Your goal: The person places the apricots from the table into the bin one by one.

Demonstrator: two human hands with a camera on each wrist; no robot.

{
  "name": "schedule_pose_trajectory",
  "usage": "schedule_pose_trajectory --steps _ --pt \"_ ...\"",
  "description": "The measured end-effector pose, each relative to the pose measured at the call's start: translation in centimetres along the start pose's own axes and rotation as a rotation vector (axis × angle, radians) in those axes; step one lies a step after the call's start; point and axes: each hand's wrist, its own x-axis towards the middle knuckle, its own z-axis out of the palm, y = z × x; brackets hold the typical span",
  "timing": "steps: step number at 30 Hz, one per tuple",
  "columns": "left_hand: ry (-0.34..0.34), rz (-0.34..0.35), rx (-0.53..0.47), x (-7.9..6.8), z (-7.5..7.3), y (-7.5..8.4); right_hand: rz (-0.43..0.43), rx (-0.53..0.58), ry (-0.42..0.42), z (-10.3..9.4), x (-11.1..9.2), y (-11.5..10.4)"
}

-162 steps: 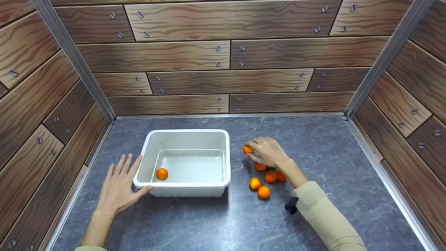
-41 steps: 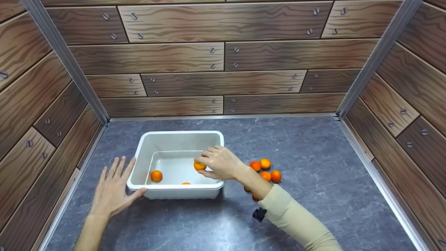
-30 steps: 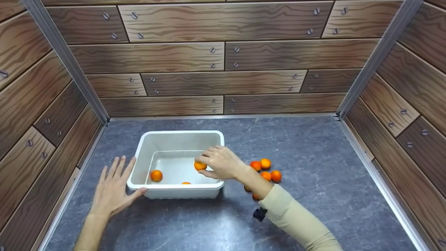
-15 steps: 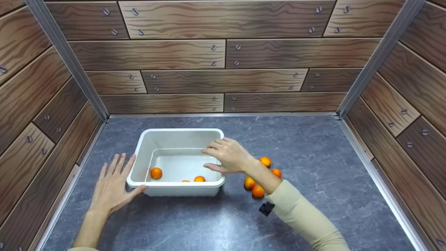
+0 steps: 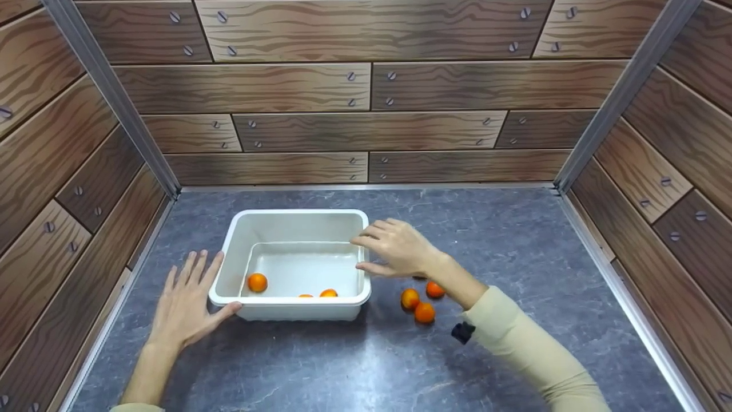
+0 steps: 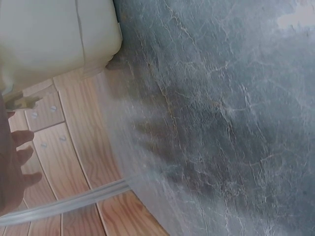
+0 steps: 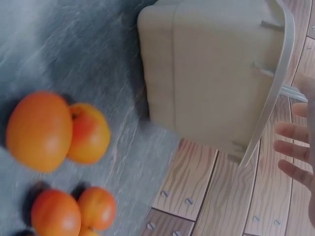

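A white plastic tub (image 5: 300, 312) stands left of centre on the table. Inside it lie three apricot-like fruits, one orange fruit (image 5: 257, 282) at the left and two half hidden behind the front wall. My left hand (image 5: 186, 309) spreads its fingers along the tub's left side, its thumb touching the front left rim. Over the right rim hovers my right hand (image 5: 400, 249), fingers loosely extended, holding nothing. Below its wrist lies a cluster of several smooth orange fruits with a red blush, such as this fruit (image 7: 39, 132); my arm partly covers the cluster in the head view.
The grey marbled table (image 5: 320, 366) is enclosed by wood-patterned walls (image 5: 366, 86) at the back and both sides. Metal strips (image 5: 635, 320) run along its edges. A small black device (image 5: 462, 332) sits at my right sleeve cuff.
My right hand carried a fruit over the tub, let it go inside, and has since drawn back rightward past the rim. The left hand stays in place.
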Motion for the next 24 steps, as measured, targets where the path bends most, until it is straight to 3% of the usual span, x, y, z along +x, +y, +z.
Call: schedule_pose_trajectory --steps 15,24 --pt "0.007 0.002 0.000 0.1 0.0 0.0 0.031 0.007 0.008 -0.8 -3.6 2.0" --pt "0.006 -0.003 0.001 0.1 0.2 0.0 0.088 -0.025 -0.133 -0.3 -5.9 2.8"
